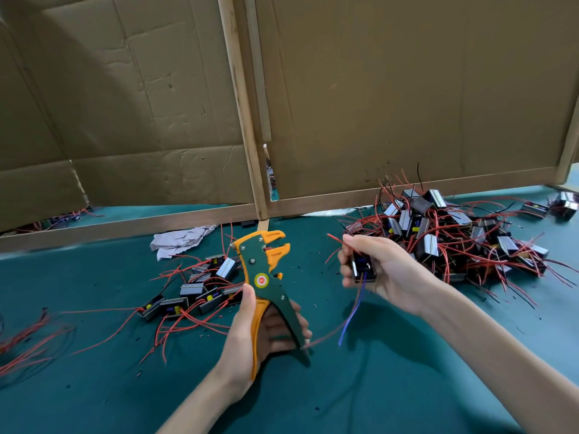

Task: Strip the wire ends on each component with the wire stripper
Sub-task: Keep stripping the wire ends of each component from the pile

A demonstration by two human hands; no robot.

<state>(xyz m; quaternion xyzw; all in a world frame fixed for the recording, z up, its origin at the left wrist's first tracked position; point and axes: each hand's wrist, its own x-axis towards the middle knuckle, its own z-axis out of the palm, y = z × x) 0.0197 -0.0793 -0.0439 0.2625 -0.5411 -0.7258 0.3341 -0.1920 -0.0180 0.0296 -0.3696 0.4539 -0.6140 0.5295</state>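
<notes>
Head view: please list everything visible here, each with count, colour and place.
wire stripper: one, green and orange, centre, upright in the left hand
held component: one, dark, with red and blue wires, in the right hand
component pile: many, black and silver with red wires, table's far right
component group: several, same colours, left of the stripper
loose wires: a bundle, red, far left edge
crumpled sheet: one, whitish, by the cardboard
cardboard panels: two, brown, wood-framed, behind the table
table cover: one, teal
left hand: grips the stripper's handles
right hand: holds the component
</notes>
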